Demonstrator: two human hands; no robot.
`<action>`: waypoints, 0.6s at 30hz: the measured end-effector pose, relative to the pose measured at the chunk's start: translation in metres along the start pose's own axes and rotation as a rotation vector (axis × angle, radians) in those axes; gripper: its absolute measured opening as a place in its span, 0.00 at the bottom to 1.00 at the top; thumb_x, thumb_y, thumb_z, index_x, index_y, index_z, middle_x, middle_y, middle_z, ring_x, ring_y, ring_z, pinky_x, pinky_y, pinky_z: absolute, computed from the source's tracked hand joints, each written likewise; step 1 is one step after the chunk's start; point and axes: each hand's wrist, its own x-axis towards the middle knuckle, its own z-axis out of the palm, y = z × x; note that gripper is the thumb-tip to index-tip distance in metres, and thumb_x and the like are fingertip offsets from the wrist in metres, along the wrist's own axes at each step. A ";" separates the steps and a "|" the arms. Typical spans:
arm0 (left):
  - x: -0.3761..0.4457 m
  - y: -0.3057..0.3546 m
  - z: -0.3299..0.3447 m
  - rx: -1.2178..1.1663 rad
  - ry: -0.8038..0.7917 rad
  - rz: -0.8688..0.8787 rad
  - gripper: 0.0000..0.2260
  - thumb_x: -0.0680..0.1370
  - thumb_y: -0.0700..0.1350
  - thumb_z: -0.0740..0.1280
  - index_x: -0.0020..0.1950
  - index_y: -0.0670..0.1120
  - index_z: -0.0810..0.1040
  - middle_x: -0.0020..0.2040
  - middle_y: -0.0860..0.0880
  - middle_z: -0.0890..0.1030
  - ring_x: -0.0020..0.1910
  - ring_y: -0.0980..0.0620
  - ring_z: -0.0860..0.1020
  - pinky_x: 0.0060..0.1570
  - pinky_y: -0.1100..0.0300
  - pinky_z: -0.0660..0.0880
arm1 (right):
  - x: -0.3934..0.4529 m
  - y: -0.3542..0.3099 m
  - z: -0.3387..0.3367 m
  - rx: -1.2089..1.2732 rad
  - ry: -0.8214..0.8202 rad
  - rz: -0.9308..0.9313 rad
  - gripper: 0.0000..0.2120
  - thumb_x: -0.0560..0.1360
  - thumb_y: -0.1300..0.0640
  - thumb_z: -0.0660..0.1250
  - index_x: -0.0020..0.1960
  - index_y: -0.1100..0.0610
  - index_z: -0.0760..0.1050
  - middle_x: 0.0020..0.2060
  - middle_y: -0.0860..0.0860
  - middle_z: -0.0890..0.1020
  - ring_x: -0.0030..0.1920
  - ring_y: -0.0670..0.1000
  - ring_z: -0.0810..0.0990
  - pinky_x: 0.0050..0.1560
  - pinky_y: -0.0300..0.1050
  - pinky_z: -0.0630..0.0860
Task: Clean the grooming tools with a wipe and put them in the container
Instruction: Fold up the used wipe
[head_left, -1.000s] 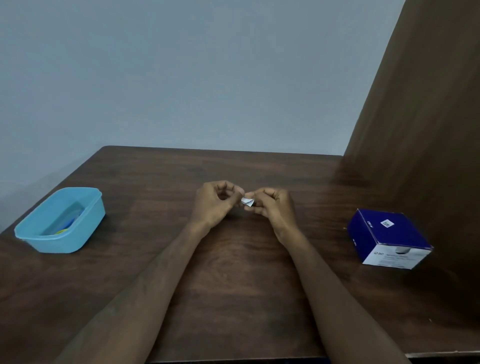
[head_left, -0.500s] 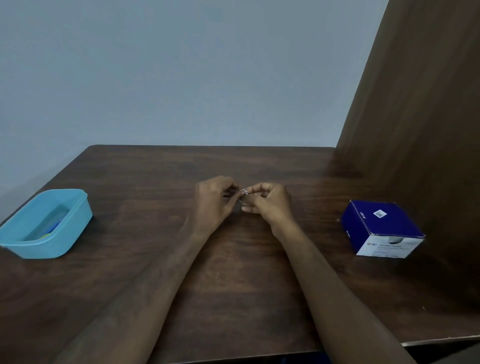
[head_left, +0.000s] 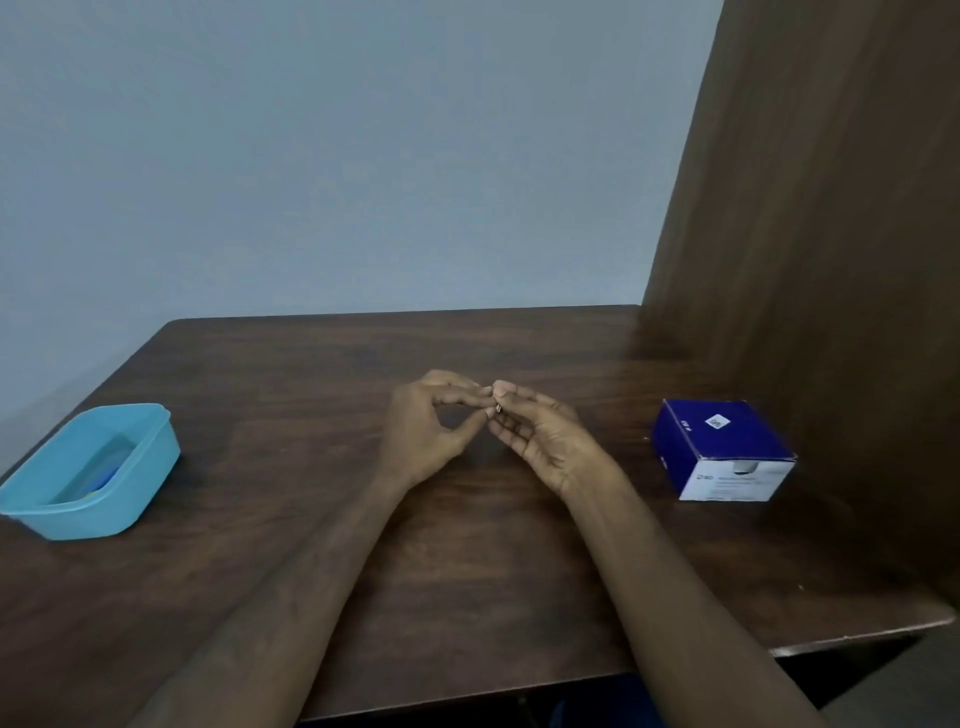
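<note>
Two hands meet over the middle of one dark wooden table (head_left: 467, 571). Left hand (head_left: 426, 431) and right hand (head_left: 545, 441) have fingertips together, pinching one tiny object (head_left: 498, 408) between them; too small to identify. One light blue plastic container (head_left: 150, 467) sits at 9 o'clock from the hands, well apart, with blue and yellow items (head_left: 101, 480) inside, count unclear. One dark blue cardboard box (head_left: 722, 441) at 3 o'clock, beside a brown wooden side panel (head_left: 831, 260).

You face a plain pale blue-grey wall (head_left: 337, 156) behind a dark brown wood-grain table (head_left: 467, 561), with a tall brown wooden side panel (head_left: 831, 260) rising on your right.
</note>
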 end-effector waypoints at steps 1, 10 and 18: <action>-0.002 0.006 0.001 -0.099 -0.024 -0.037 0.06 0.75 0.39 0.80 0.51 0.47 0.91 0.51 0.53 0.88 0.55 0.56 0.86 0.59 0.56 0.82 | -0.007 -0.001 -0.004 0.054 -0.011 -0.002 0.06 0.79 0.69 0.71 0.52 0.62 0.84 0.40 0.54 0.89 0.39 0.48 0.88 0.44 0.41 0.86; -0.030 0.079 0.042 -0.179 -0.097 -0.202 0.09 0.80 0.38 0.74 0.59 0.45 0.87 0.51 0.53 0.89 0.50 0.58 0.87 0.54 0.59 0.84 | -0.085 -0.002 -0.044 -0.512 0.280 -0.475 0.07 0.75 0.63 0.79 0.53 0.61 0.87 0.43 0.54 0.90 0.45 0.51 0.90 0.47 0.42 0.86; -0.076 0.171 0.103 0.017 -0.199 0.205 0.10 0.79 0.34 0.69 0.59 0.41 0.84 0.56 0.44 0.85 0.55 0.48 0.82 0.58 0.62 0.74 | -0.199 -0.007 -0.114 -0.968 0.651 -0.770 0.05 0.77 0.58 0.77 0.53 0.53 0.88 0.43 0.45 0.89 0.44 0.40 0.87 0.52 0.38 0.83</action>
